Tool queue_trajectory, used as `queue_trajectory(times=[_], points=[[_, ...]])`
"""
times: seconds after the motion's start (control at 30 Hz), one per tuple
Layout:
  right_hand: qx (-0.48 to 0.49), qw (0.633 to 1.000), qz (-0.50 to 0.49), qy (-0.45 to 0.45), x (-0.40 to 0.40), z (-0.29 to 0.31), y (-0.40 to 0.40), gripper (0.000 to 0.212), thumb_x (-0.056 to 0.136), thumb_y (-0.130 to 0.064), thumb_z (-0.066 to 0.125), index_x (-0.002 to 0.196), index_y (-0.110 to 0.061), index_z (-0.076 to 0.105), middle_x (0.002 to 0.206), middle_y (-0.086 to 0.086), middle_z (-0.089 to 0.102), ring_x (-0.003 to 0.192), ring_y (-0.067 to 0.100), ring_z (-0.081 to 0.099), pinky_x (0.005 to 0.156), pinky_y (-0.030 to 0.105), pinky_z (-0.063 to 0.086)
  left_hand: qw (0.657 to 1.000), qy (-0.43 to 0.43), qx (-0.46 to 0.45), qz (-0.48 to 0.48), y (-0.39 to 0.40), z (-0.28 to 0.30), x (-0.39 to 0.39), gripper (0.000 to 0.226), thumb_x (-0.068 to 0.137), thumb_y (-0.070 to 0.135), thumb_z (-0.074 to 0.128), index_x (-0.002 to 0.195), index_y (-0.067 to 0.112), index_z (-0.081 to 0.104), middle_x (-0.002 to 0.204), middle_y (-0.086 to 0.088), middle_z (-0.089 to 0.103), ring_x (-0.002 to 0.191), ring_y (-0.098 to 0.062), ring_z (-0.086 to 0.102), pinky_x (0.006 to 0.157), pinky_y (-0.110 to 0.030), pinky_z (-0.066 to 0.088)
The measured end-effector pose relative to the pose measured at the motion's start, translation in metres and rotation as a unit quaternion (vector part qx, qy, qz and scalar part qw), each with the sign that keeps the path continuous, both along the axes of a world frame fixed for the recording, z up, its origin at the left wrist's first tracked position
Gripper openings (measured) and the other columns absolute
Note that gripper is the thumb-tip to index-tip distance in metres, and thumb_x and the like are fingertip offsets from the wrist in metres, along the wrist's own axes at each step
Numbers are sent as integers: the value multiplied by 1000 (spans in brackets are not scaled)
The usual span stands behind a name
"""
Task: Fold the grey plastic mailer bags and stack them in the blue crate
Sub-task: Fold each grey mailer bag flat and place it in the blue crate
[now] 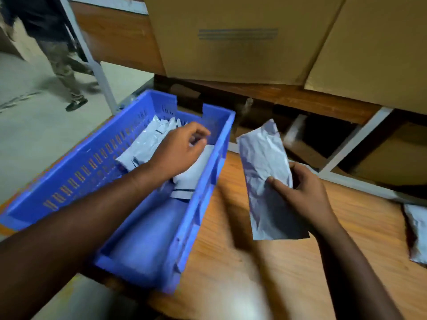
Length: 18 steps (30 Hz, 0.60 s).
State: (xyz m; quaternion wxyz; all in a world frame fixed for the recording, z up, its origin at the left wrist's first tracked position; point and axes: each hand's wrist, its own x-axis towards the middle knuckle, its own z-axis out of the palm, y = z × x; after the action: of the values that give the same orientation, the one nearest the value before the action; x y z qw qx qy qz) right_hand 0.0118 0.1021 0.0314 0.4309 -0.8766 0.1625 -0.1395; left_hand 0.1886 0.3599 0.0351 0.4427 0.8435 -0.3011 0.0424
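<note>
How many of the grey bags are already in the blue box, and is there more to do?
Several folded grey plastic mailer bags already lie in the blue plastic crate; I can't count them. The left hand reaches over them. The right hand holds one folded grey bag, not yet stacked. Another grey bag waits on the wooden table.

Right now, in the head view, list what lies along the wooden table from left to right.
Blue slotted plastic crate → left hand → folded grey mailer bag → right hand → another grey mailer bag.
</note>
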Motion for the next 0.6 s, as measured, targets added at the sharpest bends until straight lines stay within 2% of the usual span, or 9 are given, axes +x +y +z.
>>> queue_trajectory(times=[0.07,0.13,0.2,0.27,0.33,0.4,0.47,0.53,0.6], points=[[11,999,-32,-7,13,9,20,23,89,-30,80,108,-27,68,99,-14,73,91,7,69,82,45,58,983,-3,182,2,33,-28,31,30,94,22,69,124,19,66,118,0,68,115,-16,63,104,-37,47],[4,999,-40,-9,26,23,36,21,88,-29,81,104,-30,67,98,-14,72,93,12,70,82,45,59,923,-44,376,-72,50,-54,43,51,91,44,70,137,25,58,138,0,59,136,-23,47,119,-39,26],[-1,999,-48,-5,39,37,54,22,88,-32,81,102,-36,65,99,-17,71,95,9,70,83,44,60,866,-78,473,-147,57,-69,43,81,82,68,68,148,26,46,149,-2,49,147,-24,33,123,-48,6],[-1,999,-52,-3,48,46,73,26,88,-34,81,109,-34,66,105,-14,72,98,8,70,85,47,61,804,-153,544,-185,56,-80,38,115,72,84,63,159,18,28,163,-13,29,156,-31,13,120,-62,-11],[-2,998,-62,-4,52,50,88,30,88,-30,81,115,-25,68,107,-10,73,99,8,70,87,48,60,760,-229,577,-195,48,-89,35,130,68,89,56,162,8,17,164,-23,23,157,-38,4,114,-65,-25],[1,997,-78,-14,54,50,100,30,88,-26,81,115,-20,69,107,-8,73,99,10,70,87,49,60,758,-245,571,-197,35,-96,31,123,70,86,54,159,6,25,151,-23,43,152,-40,23,113,-65,-30],[15,996,-86,-20,54,51,107,30,88,-25,81,115,-19,69,107,-8,74,99,10,70,87,49,60,764,-243,564,-200,20,-100,25,105,76,78,56,153,8,39,129,-16,58,132,-37,47,116,-65,-25],[24,995,-95,-16,55,51,110,34,88,-27,81,119,-18,68,110,-8,73,101,10,70,88,49,60,761,-242,569,-200,12,-104,22,85,88,64,54,152,9,41,117,-12,64,115,-35,57,116,-66,-23],[25,994,-108,-15,57,53,113,40,87,-31,81,122,-19,67,113,-7,72,103,11,69,88,49,61,764,-248,563,-194,11,-109,23,75,95,52,50,155,8,37,110,-11,67,110,-34,59,112,-63,-29]])
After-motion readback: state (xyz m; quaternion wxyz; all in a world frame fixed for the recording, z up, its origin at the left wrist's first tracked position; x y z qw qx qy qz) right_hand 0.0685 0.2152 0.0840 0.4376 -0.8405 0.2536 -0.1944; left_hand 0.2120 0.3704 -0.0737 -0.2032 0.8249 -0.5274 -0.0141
